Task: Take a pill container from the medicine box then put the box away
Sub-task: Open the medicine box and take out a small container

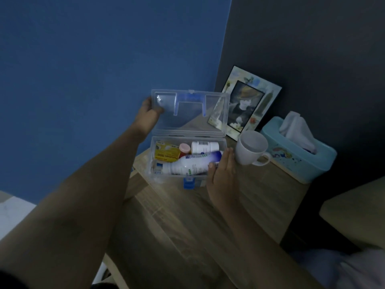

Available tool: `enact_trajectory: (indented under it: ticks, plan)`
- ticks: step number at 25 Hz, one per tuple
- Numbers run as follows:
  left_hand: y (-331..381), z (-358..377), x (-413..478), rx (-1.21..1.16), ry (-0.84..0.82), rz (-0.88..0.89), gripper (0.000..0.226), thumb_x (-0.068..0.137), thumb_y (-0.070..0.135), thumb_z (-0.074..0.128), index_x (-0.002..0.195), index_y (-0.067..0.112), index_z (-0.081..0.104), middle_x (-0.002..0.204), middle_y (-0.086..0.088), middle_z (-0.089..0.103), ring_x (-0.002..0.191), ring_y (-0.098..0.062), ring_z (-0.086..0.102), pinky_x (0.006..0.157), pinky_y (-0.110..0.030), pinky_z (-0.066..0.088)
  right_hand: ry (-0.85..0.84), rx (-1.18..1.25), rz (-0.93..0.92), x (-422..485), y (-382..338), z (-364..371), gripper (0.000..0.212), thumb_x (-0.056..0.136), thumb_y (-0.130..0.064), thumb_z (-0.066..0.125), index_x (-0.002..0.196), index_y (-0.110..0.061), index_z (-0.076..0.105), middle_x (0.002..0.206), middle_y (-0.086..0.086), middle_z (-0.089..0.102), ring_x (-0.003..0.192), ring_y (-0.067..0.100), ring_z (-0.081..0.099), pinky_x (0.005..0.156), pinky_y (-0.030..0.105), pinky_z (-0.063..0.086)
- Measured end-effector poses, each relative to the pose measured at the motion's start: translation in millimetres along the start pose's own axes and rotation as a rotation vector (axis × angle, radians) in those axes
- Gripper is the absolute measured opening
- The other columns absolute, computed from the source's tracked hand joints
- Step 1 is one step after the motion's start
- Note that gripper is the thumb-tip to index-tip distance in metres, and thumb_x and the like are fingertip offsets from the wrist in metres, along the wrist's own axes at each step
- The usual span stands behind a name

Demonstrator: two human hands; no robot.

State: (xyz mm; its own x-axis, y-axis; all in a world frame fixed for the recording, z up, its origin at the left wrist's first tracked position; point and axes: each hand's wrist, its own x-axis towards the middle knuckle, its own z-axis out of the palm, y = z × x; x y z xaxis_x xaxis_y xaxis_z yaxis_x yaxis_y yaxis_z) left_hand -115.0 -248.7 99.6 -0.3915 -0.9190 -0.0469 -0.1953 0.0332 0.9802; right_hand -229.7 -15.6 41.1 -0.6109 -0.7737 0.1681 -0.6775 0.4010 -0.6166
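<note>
A clear plastic medicine box [153, 161] stands open on the wooden table, its lid [214, 113] raised upright. My left hand [149, 114] grips the lid's left edge and holds it up. Inside lie a long white bottle with a blue and purple label [191, 163], a smaller white pill container [205, 147], a red bottle with a pink cap [184, 149] and a yellow pack [166, 154]. My right hand [221, 174] is at the box's right end, fingers wrapped around the base of the long white bottle.
A white mug [251, 148] stands just right of the box, close to my right hand. Behind it lean a picture frame [250, 103] and a light blue tissue box [298, 149]. The blue wall is to the left, the dark wall behind.
</note>
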Motion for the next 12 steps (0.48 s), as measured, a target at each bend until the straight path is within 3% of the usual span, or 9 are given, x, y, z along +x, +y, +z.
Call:
enact_trajectory:
  ticks: [3,5,7,8,10,12]
  plan:
    - [-2,-2,-2,0.100,0.104,0.019,0.052,0.082,0.014,0.057,0.132,0.007,0.046,0.135,-0.016,0.050,0.123,-0.025,0.049,0.106,-0.040,0.040,0.000,-0.010,0.004,1,0,0,0.058,0.099,-0.028,0.034,0.147,-0.003,0.011,0.157,0.016,0.013,0.145,0.026,0.011,0.114,0.033,0.013]
    - [-4,-5,-14,0.202,0.232,0.073,0.056,0.083,0.019,0.060,0.135,0.004,0.044,0.135,-0.017,0.048,0.124,-0.026,0.048,0.109,-0.039,0.037,0.002,-0.015,0.008,1,-1,-1,0.058,0.099,-0.028,0.034,0.147,-0.003,0.012,0.157,0.016,0.013,0.145,0.026,0.012,0.114,0.033,0.014]
    - [-5,-1,-33,0.331,0.298,0.208,0.050,0.085,0.016,0.058,0.132,0.003,0.047,0.129,-0.019,0.050,0.117,-0.025,0.052,0.101,-0.034,0.042,0.000,-0.006,0.011,0,-2,-1,0.059,0.099,-0.028,0.034,0.147,-0.003,0.012,0.157,0.016,0.013,0.145,0.027,0.013,0.115,0.035,0.016]
    - [-8,2,-42,0.410,0.259,0.286,0.042,0.086,0.012,0.057,0.127,0.004,0.053,0.123,-0.019,0.055,0.109,-0.026,0.056,0.093,-0.031,0.044,-0.003,-0.001,0.014,0,-2,-1,0.059,0.099,-0.028,0.034,0.147,-0.003,0.012,0.157,0.017,0.013,0.145,0.027,0.013,0.115,0.037,0.017]
    - [-13,12,-57,0.591,0.024,0.389,0.026,0.087,0.008,0.057,0.112,0.003,0.064,0.108,-0.020,0.066,0.095,-0.031,0.064,0.082,-0.027,0.046,-0.013,0.004,0.016,0,-2,-2,0.059,0.099,-0.028,0.034,0.147,-0.003,0.011,0.157,0.016,0.013,0.145,0.027,0.013,0.115,0.036,0.017]
    - [-17,23,-64,0.736,-0.219,0.421,0.020,0.087,0.012,0.061,0.101,0.001,0.071,0.099,-0.019,0.071,0.089,-0.032,0.066,0.080,-0.029,0.050,-0.019,0.006,0.011,0,-1,-3,0.059,0.099,-0.029,0.034,0.147,-0.003,0.012,0.157,0.016,0.013,0.144,0.028,0.014,0.112,0.032,0.014]
